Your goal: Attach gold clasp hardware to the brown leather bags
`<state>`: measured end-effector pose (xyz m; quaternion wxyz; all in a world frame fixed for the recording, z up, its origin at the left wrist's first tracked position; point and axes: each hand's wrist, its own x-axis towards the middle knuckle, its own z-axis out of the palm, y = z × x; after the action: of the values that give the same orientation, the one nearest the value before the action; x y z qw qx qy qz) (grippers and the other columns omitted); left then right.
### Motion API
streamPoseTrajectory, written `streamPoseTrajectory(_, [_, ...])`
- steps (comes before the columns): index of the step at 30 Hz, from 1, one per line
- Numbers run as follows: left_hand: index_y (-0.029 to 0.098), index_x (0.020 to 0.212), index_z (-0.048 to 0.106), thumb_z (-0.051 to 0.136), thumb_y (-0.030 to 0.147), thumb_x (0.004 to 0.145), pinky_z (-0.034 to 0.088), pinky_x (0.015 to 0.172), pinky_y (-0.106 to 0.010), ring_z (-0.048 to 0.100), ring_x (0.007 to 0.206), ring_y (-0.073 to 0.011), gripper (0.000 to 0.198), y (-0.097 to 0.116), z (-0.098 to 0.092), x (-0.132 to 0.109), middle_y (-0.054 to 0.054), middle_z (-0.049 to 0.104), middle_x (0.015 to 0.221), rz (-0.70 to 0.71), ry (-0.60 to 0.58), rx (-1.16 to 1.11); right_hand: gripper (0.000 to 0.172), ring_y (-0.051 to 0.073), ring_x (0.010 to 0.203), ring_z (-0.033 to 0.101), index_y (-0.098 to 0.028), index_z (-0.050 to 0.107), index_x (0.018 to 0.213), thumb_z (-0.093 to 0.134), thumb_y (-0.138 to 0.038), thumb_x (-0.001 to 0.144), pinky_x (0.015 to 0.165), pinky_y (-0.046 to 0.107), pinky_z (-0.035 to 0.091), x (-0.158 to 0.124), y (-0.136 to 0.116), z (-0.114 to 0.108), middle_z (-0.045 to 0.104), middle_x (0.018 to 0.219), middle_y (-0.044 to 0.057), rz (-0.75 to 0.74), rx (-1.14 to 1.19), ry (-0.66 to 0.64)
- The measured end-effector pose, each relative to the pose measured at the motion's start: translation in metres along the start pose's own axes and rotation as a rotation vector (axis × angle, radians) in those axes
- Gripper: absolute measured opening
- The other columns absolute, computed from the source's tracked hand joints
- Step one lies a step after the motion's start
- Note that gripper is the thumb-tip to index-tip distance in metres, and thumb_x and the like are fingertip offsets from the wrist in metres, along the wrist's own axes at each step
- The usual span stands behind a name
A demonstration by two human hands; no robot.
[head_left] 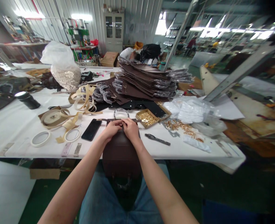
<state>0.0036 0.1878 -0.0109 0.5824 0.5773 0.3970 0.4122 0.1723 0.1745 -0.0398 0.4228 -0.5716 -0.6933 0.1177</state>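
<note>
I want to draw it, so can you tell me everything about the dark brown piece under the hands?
The dark brown piece looks like smooth leather. It lies on the white table and hangs over the near edge, between the person's legs. One loop handle, seemingly wrapped in clear plastic, is at its far end; another handle hangs low. A thin strap with gold-coloured ends crosses its far edge, where the left hand and right hand meet.
</note>
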Motion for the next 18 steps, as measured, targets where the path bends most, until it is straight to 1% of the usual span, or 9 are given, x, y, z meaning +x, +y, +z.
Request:
streamPoseTrajectory(2, [0.015,0.118,0.089,0.078,0.017,0.070,0.052,0.115,-0.042,0.076,0.109,-0.0264,0.049,-0.002,-0.004,-0.002,-0.012,0.087,0.116,-0.050,0.022,-0.077,0.029,0.025,0.119,0.078,-0.027,0.087,0.133,0.067,-0.027,0.111,0.106,0.033,0.058,0.000,0.000,0.000,0.084,0.133,0.006,0.025,0.000,0.009])
streamPoseTrajectory(4, [0.015,0.120,0.089,0.084,0.021,0.073,0.053,0.118,-0.044,0.078,0.112,-0.0276,0.048,-0.001,-0.009,-0.007,-0.014,0.087,0.119,-0.069,0.060,-0.108,0.026,0.024,0.110,0.079,-0.026,0.088,0.129,0.074,-0.033,0.109,0.098,0.032,0.059,0.001,-0.002,-0.001,0.085,0.126,0.006,0.067,-0.007,0.017])
streamPoseTrajectory(7, [0.015,0.127,0.086,0.090,0.028,0.079,0.054,0.120,-0.046,0.080,0.117,-0.0275,0.050,0.004,-0.015,-0.029,-0.014,0.088,0.121,-0.084,0.190,-0.097,0.025,0.023,0.101,0.079,-0.025,0.089,0.118,0.080,-0.045,0.107,0.090,0.031,0.058,0.006,-0.008,-0.003,0.086,0.115,0.006,0.107,-0.049,0.018])
streamPoseTrajectory(9, [0.014,0.129,0.084,0.089,0.034,0.088,0.058,0.116,-0.044,0.081,0.114,-0.0263,0.046,0.007,-0.016,-0.053,-0.014,0.088,0.118,-0.072,0.273,-0.077,0.025,0.024,0.099,0.079,-0.026,0.090,0.106,0.079,-0.049,0.107,0.089,0.031,0.057,0.009,-0.012,-0.003,0.087,0.109,0.005,0.119,-0.107,0.016])
streamPoseTrajectory(11, [0.014,0.128,0.083,0.086,0.043,0.095,0.063,0.105,-0.040,0.082,0.104,-0.0245,0.044,0.004,-0.016,-0.081,-0.013,0.087,0.116,-0.033,0.329,-0.098,0.024,0.025,0.099,0.079,-0.027,0.089,0.098,0.076,-0.044,0.109,0.088,0.032,0.056,0.011,-0.014,-0.001,0.087,0.106,0.005,0.137,-0.177,0.014])
streamPoseTrajectory(13, [0.015,0.124,0.083,0.086,0.050,0.097,0.065,0.092,-0.036,0.081,0.092,-0.0222,0.045,-0.005,-0.014,-0.112,-0.011,0.086,0.109,-0.016,0.385,-0.120,0.022,0.025,0.098,0.079,-0.026,0.087,0.096,0.073,-0.037,0.109,0.086,0.031,0.055,0.013,-0.016,0.003,0.087,0.105,0.006,0.162,-0.239,0.012])
streamPoseTrajectory(14, [0.015,0.122,0.083,0.086,0.053,0.097,0.065,0.088,-0.035,0.080,0.089,-0.0216,0.045,-0.011,-0.012,-0.127,-0.009,0.085,0.105,-0.014,0.423,-0.115,0.022,0.025,0.097,0.079,-0.026,0.087,0.095,0.071,-0.034,0.109,0.085,0.030,0.055,0.013,-0.016,0.005,0.087,0.104,0.007,0.172,-0.259,0.013])
streamPoseTrajectory(16, [0.016,0.121,0.083,0.086,0.056,0.096,0.064,0.088,-0.035,0.079,0.090,-0.0226,0.047,-0.025,-0.007,-0.156,-0.008,0.084,0.102,-0.019,0.546,-0.063,0.024,0.024,0.097,0.078,-0.025,0.085,0.094,0.070,-0.033,0.110,0.084,0.029,0.055,0.015,-0.018,0.006,0.087,0.105,0.009,0.175,-0.257,0.007])
streamPoseTrajectory(18, [0.018,0.125,0.082,0.086,0.060,0.094,0.064,0.090,-0.037,0.079,0.097,-0.0254,0.053,-0.039,-0.002,-0.183,-0.009,0.084,0.107,-0.055,0.716,0.015,0.026,0.024,0.098,0.078,-0.023,0.085,0.094,0.068,-0.032,0.112,0.086,0.029,0.055,0.017,-0.021,0.001,0.087,0.108,0.010,0.155,-0.219,-0.011])
